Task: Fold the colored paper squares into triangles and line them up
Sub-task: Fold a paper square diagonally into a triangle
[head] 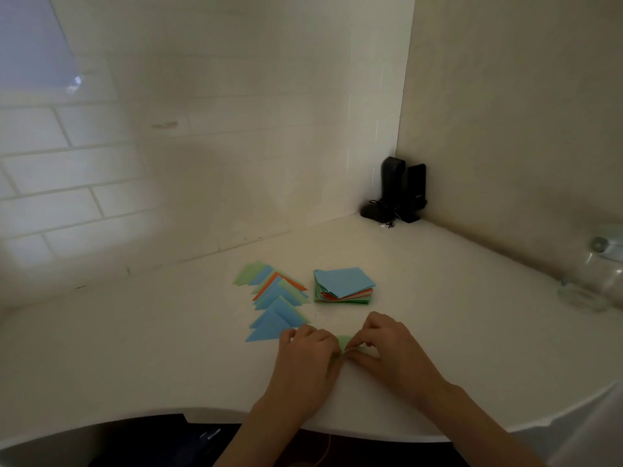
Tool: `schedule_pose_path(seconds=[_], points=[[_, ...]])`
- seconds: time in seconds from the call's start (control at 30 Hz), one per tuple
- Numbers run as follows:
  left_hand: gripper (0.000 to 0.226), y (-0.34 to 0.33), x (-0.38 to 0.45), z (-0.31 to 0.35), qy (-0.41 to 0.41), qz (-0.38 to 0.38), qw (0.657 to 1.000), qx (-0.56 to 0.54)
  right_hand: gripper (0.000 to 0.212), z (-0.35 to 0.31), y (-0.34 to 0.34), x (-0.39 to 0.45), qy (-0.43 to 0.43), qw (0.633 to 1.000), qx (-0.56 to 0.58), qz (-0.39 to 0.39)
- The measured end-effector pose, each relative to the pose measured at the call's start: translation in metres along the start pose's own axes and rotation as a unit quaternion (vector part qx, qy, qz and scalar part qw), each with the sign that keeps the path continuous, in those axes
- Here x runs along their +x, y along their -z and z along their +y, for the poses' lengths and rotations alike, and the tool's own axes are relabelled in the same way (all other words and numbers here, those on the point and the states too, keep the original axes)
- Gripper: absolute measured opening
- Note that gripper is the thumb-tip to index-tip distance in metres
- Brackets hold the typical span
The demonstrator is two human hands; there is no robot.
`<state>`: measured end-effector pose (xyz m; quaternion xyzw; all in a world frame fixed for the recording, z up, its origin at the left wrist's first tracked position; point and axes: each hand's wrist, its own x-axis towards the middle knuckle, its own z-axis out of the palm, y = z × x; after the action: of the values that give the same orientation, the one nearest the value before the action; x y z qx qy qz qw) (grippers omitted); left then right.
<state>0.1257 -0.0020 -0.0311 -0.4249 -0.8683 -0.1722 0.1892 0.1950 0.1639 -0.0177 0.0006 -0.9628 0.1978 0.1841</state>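
Here, in the head view, both hands meet over a green paper square [345, 342] on the worktop [438, 332] — the left hand [308, 348] and right hand [384, 345] each pinch it with curled fingers, so the fold is likely in hand. Next it wants creasing flat, then a place at the near end of the row of folded triangles [274, 303] — the stack of unfolded squares [344, 286] waits just beside that row.

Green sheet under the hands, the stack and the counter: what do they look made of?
Green sheet: thin matte paper, bending under the left hand and right hand that pinch it.
Stack: the same kind of paper, many thin coloured edges showing at its side.
Counter: smooth off-white hard surface with a faint sheen, possibly laminate or stone; cannot tell which.
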Motion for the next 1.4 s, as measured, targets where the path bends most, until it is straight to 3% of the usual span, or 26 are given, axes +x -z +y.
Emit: schedule_pose_path(seconds=[0.13,0.23,0.43,0.67,0.87,1.03,1.3,1.4], points=[[0.021,0.001,-0.005,-0.013,0.009,0.036,0.999,-0.015,0.028,0.007,-0.005,-0.003,-0.039,0.999,0.011,0.015],[0.007,0.001,-0.009,-0.023,0.046,0.056,0.996,-0.048,0.018,0.005,-0.008,-0.006,-0.077,0.997,0.029,-0.004],[0.016,-0.005,-0.015,-0.022,0.146,0.065,0.984,-0.083,0.019,-0.008,-0.018,-0.003,-0.132,0.990,0.042,0.022],[0.033,-0.009,-0.007,-0.005,0.192,0.062,0.979,0.002,0.027,-0.015,-0.025,-0.001,-0.170,0.985,-0.014,0.038],[0.031,-0.011,-0.008,-0.018,0.202,0.060,0.973,-0.090,0.021,-0.014,-0.017,0.003,-0.190,0.982,0.021,-0.008],[0.015,-0.004,-0.010,-0.028,0.194,0.046,0.962,-0.185,0.017,-0.007,-0.010,0.004,-0.194,0.976,0.098,-0.026],[0.002,0.000,-0.011,-0.003,0.170,0.073,0.974,-0.131,0.015,-0.010,-0.011,0.000,-0.185,0.979,0.082,-0.017],[0.019,0.000,-0.005,0.011,0.167,0.053,0.978,-0.111,0.015,-0.012,-0.012,-0.001,-0.184,0.980,0.077,-0.013]])
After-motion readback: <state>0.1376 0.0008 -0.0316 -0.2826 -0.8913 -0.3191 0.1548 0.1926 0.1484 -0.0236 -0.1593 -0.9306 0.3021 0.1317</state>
